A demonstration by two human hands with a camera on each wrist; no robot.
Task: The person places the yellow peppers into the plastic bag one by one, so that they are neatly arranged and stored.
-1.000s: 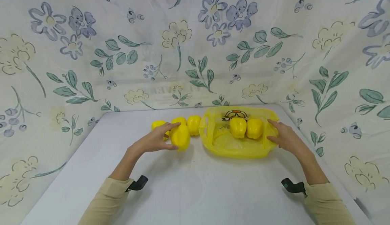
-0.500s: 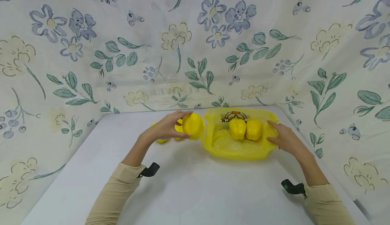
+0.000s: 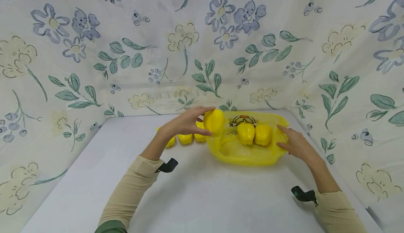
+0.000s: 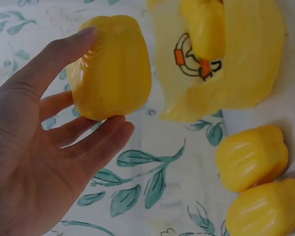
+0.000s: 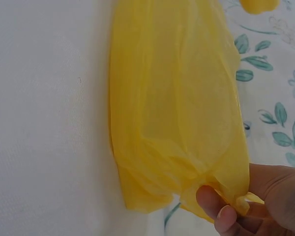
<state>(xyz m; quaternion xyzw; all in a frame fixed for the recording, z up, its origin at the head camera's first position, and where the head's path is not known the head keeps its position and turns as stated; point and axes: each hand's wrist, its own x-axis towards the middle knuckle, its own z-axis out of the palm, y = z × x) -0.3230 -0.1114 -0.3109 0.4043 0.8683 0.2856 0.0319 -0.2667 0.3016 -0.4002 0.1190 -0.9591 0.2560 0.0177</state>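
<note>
My left hand [image 3: 186, 122] grips a yellow bell pepper [image 3: 214, 122], raised at the left edge of an open yellow plastic bag [image 3: 246, 159]. In the left wrist view the thumb lies across this bell pepper [image 4: 113, 69] and the fingers hold it from the other side. Two yellow bell peppers [image 3: 246, 133] sit side by side inside the bag. At the bag's right end my right hand [image 3: 298, 143] pinches its edge; the right wrist view has the bag's plastic [image 5: 177, 98] bunched at the fingers [image 5: 210, 200].
Left of the bag, three more yellow bell peppers [image 3: 185, 139] stand in a row on the white table [image 3: 202, 191], partly behind my left hand. A floral cloth [image 3: 151, 50] hangs at the back and sides.
My left hand has carried the bell pepper right and upward, from in front of the row to the bag's left edge. The right hand keeps its hold on the bag.
</note>
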